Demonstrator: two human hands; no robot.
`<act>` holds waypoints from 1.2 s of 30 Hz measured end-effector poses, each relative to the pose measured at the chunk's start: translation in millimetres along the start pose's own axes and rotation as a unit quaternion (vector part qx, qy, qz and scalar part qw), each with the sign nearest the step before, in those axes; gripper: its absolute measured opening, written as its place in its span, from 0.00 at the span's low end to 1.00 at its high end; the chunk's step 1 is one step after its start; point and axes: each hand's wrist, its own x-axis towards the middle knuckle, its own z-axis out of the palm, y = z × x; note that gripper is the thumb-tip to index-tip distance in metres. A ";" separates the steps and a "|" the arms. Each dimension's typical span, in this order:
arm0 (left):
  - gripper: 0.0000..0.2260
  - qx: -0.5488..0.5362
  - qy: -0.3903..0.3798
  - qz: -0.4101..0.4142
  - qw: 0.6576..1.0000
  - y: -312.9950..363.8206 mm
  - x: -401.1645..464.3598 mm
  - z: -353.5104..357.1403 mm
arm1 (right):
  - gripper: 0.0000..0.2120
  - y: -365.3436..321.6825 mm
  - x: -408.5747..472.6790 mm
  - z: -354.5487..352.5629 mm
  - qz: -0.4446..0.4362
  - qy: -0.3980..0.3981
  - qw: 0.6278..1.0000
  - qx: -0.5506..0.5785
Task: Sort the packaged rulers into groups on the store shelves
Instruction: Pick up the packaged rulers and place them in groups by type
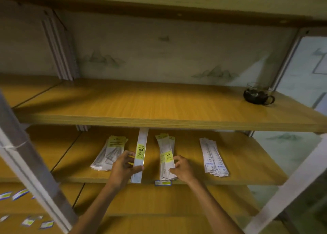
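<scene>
My left hand grips one long clear-packaged ruler with a yellow label over the wooden lower shelf. My right hand, fingers curled, pinches the middle stack of glossy packaged rulers. Farther back, a dark glass cup.

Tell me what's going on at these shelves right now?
A person is sorting packaged rulers on the lower wooden shelf. The left hand grips a long silvery ruler with a yellow label. The right hand rests its curled fingers on the middle pile of clear-packed rulers with yellow labels. A fanned pile of yellow-topped packs lies to the left, and a pile of white rulers with blue print to the right. A dark glass cup stands on the shelf above.
</scene>
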 end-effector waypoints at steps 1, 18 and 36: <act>0.21 0.003 -0.003 0.003 1.000 0.3 1.3 1.2 | 0.23 -0.2 -1.4 -1.9 -0.006 -0.003 1.000 -0.014; 0.18 0.043 -0.080 0.007 0.996 8.2 31.7 32.3 | 0.28 16.6 -12.4 -54.6 -0.025 0.041 0.969 -0.242; 0.18 0.192 -0.041 -0.094 0.976 20.7 57.5 111.2 | 0.23 50.0 13.2 -91.8 -0.093 0.045 0.967 -0.232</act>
